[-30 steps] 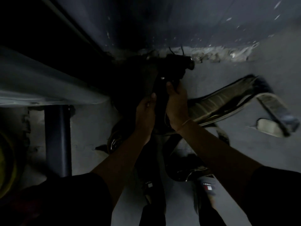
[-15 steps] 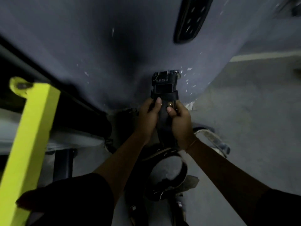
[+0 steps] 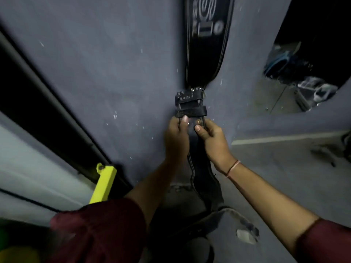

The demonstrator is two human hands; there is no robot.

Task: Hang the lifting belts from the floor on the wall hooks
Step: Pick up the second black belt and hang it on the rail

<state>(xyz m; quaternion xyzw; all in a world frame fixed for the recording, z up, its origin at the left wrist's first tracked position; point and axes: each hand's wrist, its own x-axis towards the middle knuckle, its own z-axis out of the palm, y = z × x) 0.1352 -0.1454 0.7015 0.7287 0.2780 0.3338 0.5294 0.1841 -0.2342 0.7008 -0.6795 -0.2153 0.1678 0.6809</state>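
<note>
Both hands grasp one lifting belt (image 3: 190, 106) near its upper end: the left hand (image 3: 175, 138) curls round the belt's left edge with its thumb laid up the front, and the right hand (image 3: 213, 139) pinches the right edge, thumb tip just below a small brass rivet (image 3: 198, 121). From the head camera, the black belt is held upright against the grey wall (image 3: 114, 69), straight ahead of the person. Its top end carries a metal buckle (image 3: 193, 90) and a patch with pale lettering, and a strap loop crosses it just above the fingers. Below the hands the belt widens, shows pale stitching along its edges, and hangs down between the forearms toward the floor (image 3: 284, 177), its lower part lost in shadow. Directly above it a second belt (image 3: 207, 38), wide and black with white print, hangs flat on the wall. Its lower tip is just beside the held belt's buckle, and whether the two touch cannot be told; its upper end runs out of the top of the frame. A worn belt (image 3: 241, 219) lies on the floor, near and to the right of the held belt's lower part. The right wrist wears a thin thread band (image 3: 232, 168), and both arms come out of dark red sleeves (image 3: 98, 230). At near left a bright yellow bar (image 3: 104, 184) slants up to a dark rail. At far right a mirror-like panel (image 3: 303, 76) in the wall shows blurred clutter.
</note>
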